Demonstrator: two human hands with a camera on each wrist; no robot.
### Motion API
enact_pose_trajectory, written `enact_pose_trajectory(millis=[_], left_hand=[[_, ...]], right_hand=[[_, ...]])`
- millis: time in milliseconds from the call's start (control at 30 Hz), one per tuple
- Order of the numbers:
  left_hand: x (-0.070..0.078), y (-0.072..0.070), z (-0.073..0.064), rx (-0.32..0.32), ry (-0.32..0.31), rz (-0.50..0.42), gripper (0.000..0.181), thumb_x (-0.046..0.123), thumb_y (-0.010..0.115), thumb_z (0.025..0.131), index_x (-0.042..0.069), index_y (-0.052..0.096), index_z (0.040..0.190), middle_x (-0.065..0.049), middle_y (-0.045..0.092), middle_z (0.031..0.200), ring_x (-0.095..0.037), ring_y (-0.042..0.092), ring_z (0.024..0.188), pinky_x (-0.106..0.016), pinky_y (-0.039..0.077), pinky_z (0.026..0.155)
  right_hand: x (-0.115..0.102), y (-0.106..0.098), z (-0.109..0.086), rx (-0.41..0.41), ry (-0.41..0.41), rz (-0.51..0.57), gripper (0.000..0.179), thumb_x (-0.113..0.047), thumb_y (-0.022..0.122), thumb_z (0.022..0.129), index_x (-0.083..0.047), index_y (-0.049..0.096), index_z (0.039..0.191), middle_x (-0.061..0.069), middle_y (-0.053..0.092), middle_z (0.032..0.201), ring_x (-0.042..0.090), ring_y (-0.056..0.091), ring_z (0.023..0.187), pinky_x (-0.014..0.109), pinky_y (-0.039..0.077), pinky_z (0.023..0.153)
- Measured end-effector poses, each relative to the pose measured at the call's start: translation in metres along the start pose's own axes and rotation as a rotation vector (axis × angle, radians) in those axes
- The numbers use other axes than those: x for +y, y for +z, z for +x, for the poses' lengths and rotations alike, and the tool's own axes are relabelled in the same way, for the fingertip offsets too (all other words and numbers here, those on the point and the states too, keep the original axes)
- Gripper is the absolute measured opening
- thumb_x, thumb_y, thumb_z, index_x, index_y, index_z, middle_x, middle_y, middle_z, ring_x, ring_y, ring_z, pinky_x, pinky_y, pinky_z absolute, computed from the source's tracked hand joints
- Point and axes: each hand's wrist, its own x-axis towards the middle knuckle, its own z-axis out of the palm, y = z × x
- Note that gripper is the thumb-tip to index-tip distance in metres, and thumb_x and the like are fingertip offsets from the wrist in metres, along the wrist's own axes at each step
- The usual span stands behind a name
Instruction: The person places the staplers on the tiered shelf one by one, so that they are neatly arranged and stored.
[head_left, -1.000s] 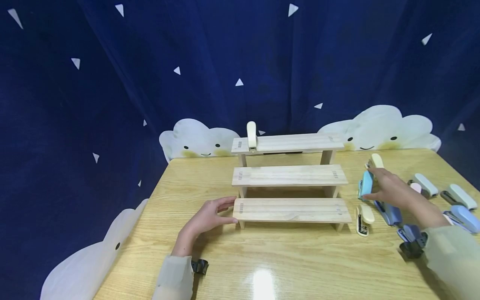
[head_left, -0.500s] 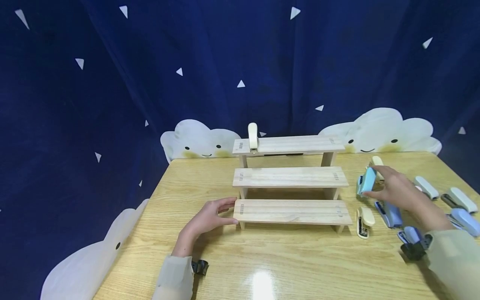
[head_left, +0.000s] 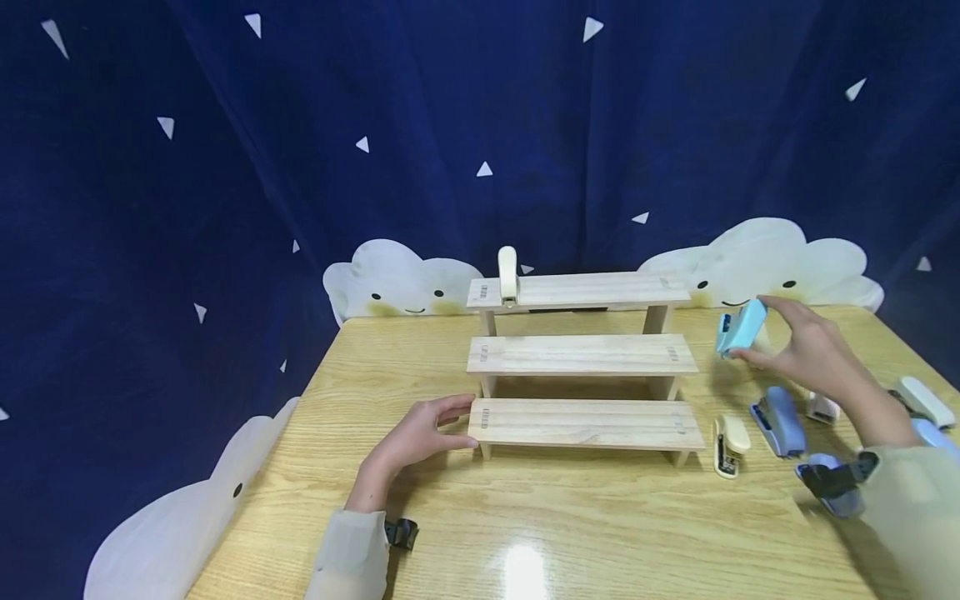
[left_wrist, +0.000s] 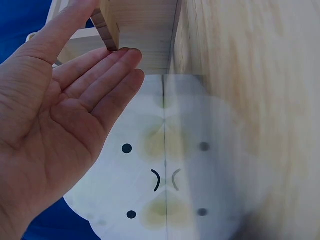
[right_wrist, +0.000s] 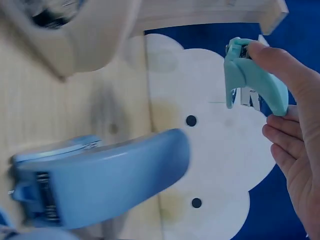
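My right hand (head_left: pixel 813 350) pinches a light turquoise stapler (head_left: pixel 741 327) between thumb and fingers, raised above the table at the right of the shelf. In the right wrist view the turquoise stapler (right_wrist: pixel 255 80) is tilted, its rounded end towards the fingers. A three-tier wooden shelf (head_left: pixel 585 423) stands in the middle. My left hand (head_left: pixel 420 432) holds the left end of its lowest board, thumb at the front edge and fingers at the back edge. The left wrist view shows the board's end (left_wrist: pixel 106 30) between thumb and fingers. A cream stapler (head_left: pixel 508 275) stands on the top tier's left end.
Right of the shelf lie a cream stapler (head_left: pixel 731 446), a blue stapler (head_left: pixel 780 421) and a white one (head_left: pixel 926 402). Another blue stapler (head_left: pixel 832 492) lies partly under the right wrist strap. A dark blue curtain (head_left: pixel 480 125) hangs behind the table (head_left: pixel 600 517).
My right hand has lifted the turquoise stapler off the table, moving it up and back and tilting it. My left hand has stayed at the shelf's end.
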Motion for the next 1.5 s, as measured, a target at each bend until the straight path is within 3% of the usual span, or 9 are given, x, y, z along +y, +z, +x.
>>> enact_pose_trajectory(millis=[100,300,567,1000,1267,1500], left_hand=[[0.000,0.000,0.000,0.000,-0.003,0.002,0.073,0.028,0.079,0.083,0.006,0.047,0.144,-0.014,0.054,0.144,-0.032,0.053,0.133,-0.047,0.042,0.113],[0.001,-0.001,0.000,0.003,-0.001,0.011,0.074,0.029,0.079,0.082,0.006,0.047,0.144,-0.015,0.055,0.143,-0.031,0.053,0.133,-0.046,0.042,0.113],[0.001,-0.001,0.000,0.000,0.009,0.017,0.075,0.029,0.079,0.082,0.004,0.046,0.144,-0.015,0.055,0.143,-0.032,0.054,0.132,-0.046,0.043,0.113],[0.000,0.000,0.000,-0.004,0.008,0.000,0.074,0.027,0.079,0.083,0.004,0.045,0.145,-0.015,0.053,0.145,-0.031,0.053,0.134,-0.046,0.043,0.113],[-0.001,0.000,0.000,-0.008,0.007,-0.003,0.074,0.028,0.079,0.083,0.004,0.046,0.145,-0.014,0.053,0.146,-0.031,0.052,0.134,-0.046,0.043,0.112],[-0.001,0.000,0.001,-0.008,0.013,0.003,0.075,0.028,0.079,0.083,0.004,0.045,0.145,-0.015,0.053,0.146,-0.031,0.053,0.134,-0.046,0.043,0.112]], right_hand=[[-0.004,-0.007,0.005,0.050,-0.017,0.009,0.096,-0.028,0.089,0.066,0.006,0.040,0.141,0.041,0.047,0.131,0.060,0.047,0.112,0.073,0.042,0.084],[-0.015,-0.018,0.015,0.119,-0.038,0.063,0.098,-0.027,0.089,0.066,0.002,0.039,0.145,0.037,0.045,0.140,0.058,0.043,0.123,0.074,0.037,0.094],[-0.037,-0.028,0.030,0.200,-0.143,0.066,0.096,-0.022,0.092,0.059,-0.002,0.047,0.141,0.032,0.051,0.136,0.054,0.050,0.117,0.070,0.044,0.087],[-0.083,-0.031,0.061,0.123,-0.260,0.072,0.093,-0.019,0.091,0.061,0.000,0.047,0.140,0.032,0.054,0.133,0.052,0.052,0.119,0.067,0.045,0.092],[-0.112,-0.024,0.080,0.018,-0.283,0.062,0.093,-0.025,0.090,0.066,0.002,0.044,0.141,0.030,0.051,0.138,0.049,0.052,0.121,0.066,0.046,0.097],[-0.135,-0.012,0.094,-0.021,-0.328,0.070,0.087,-0.026,0.088,0.070,0.004,0.046,0.139,0.029,0.051,0.139,0.047,0.056,0.118,0.063,0.048,0.098]])
